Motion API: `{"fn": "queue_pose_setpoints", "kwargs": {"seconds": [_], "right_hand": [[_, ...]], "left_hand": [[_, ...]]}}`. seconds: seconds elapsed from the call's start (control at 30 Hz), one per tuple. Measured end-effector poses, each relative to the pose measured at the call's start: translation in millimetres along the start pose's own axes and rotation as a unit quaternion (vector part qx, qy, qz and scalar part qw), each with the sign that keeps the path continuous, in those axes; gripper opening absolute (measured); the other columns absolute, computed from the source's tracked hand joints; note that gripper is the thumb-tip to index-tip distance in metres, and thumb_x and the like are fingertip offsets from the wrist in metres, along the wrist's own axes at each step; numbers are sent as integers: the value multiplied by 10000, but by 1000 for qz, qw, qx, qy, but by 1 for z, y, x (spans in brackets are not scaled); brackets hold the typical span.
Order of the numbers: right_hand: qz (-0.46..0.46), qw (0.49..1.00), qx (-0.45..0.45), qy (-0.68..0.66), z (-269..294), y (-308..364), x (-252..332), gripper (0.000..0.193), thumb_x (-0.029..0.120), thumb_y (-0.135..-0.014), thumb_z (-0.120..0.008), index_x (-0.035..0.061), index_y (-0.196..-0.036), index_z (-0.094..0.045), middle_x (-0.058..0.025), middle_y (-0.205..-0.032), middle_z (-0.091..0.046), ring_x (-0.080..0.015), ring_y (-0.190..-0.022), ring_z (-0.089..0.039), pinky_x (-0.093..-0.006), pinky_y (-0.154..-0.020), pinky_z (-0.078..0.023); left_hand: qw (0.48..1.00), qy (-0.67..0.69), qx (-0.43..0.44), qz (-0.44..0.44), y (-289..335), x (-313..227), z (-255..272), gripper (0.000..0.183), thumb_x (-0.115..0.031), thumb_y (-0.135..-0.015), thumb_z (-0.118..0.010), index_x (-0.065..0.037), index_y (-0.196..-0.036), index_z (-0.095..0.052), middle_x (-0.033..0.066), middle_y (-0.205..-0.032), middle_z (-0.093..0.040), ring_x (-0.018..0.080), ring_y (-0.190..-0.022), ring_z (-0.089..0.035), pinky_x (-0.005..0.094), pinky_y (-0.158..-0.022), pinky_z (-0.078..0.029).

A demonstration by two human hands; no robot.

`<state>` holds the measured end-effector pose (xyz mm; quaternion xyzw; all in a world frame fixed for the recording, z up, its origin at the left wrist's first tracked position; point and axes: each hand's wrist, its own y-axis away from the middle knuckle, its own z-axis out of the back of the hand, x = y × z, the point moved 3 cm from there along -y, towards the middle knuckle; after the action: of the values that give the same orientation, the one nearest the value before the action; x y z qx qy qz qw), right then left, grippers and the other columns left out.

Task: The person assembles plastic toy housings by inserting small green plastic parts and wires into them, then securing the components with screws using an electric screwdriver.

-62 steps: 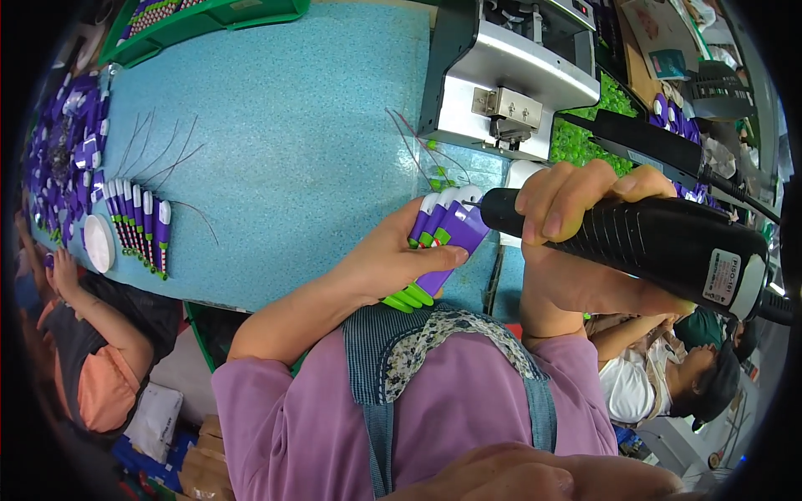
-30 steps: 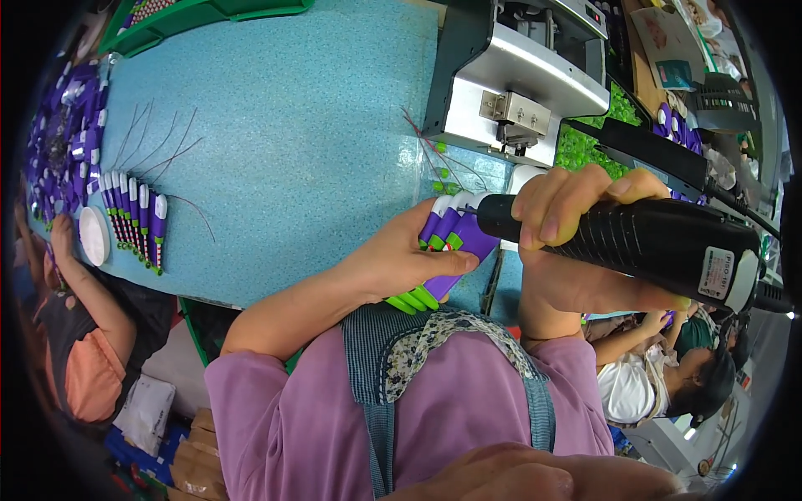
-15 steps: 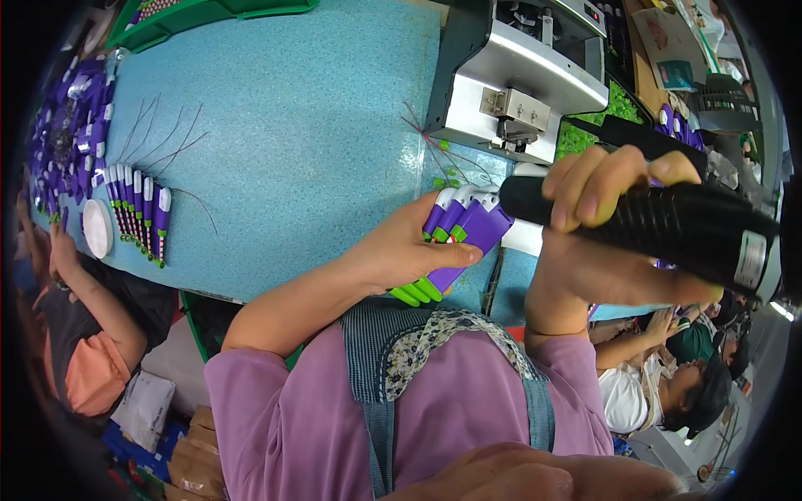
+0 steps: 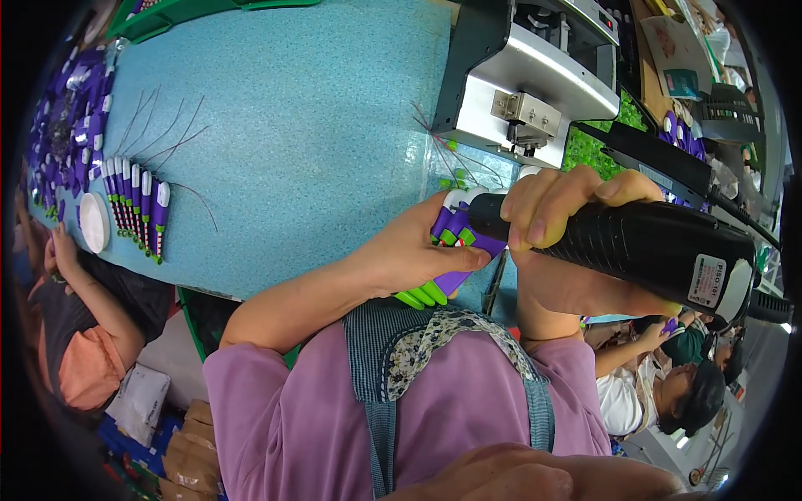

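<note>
My left hand [image 4: 418, 249] is closed around a fanned bunch of purple plastic toy parts [image 4: 452, 281] with white heads and bright green ends, the thumb pressed across them. In my right hand [image 4: 558, 209] is a black electric screwdriver [image 4: 639, 246], fingers wrapped round its body. It lies tilted, with its nose pointing left at the white heads of the parts. Whether its tip touches a screw is hidden. Thin wires [image 4: 447, 146] and small green pieces [image 4: 455, 179] lie on the blue table [image 4: 309, 125] just beyond my left hand.
A grey metal machine [image 4: 522, 92] stands at the far right, with green pieces [image 4: 597, 146] beside it. On the left are a row of purple parts with wires [image 4: 138, 200], a white round lid [image 4: 93, 223], a purple heap [image 4: 71, 125] and a green tray [image 4: 192, 15]. People work at both sides.
The screwdriver in my right hand has moved left and slightly down, its nose now over the white heads. My left hand keeps its hold on the parts, almost unmoved.
</note>
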<state>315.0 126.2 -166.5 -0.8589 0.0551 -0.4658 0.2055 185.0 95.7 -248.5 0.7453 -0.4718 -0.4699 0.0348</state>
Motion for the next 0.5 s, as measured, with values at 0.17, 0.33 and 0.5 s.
{"fn": "queue_pose_setpoints", "kwargs": {"seconds": [0.17, 0.33, 0.5], "right_hand": [[65, 995, 40, 64, 10, -25, 20, 903, 830, -760, -387, 55, -1221, -439, -102, -711, -528, -187, -529, -475, -362, -567, -419], [135, 989, 39, 54, 46, -50, 20, 972, 876, -733, -312, 22, -1171, -467, -142, -762, -564, -228, -547, -504, -375, -573, -421], [101, 994, 5, 50, 28, -32, 23, 951, 868, -748, -295, 32, -1169, -462, -124, -720, -546, -200, -546, -507, -330, -524, -399]], "left_hand": [[998, -51, 7, 44, 4, -7, -3, 732, -125, -717, -815, -10, -1303, -391, 69, -966, -616, 125, -793, -609, 284, -685, -515], [997, -31, -50, -52, 6, 6, 2, 620, -107, -803, -730, -34, -1302, -370, 122, -1009, -622, 147, -680, -627, 276, -579, -523], [996, 74, -23, -33, 5, 4, 6, 555, -95, -847, -674, -33, -1280, -332, 124, -1091, -604, 169, -626, -631, 295, -509, -511]]}}
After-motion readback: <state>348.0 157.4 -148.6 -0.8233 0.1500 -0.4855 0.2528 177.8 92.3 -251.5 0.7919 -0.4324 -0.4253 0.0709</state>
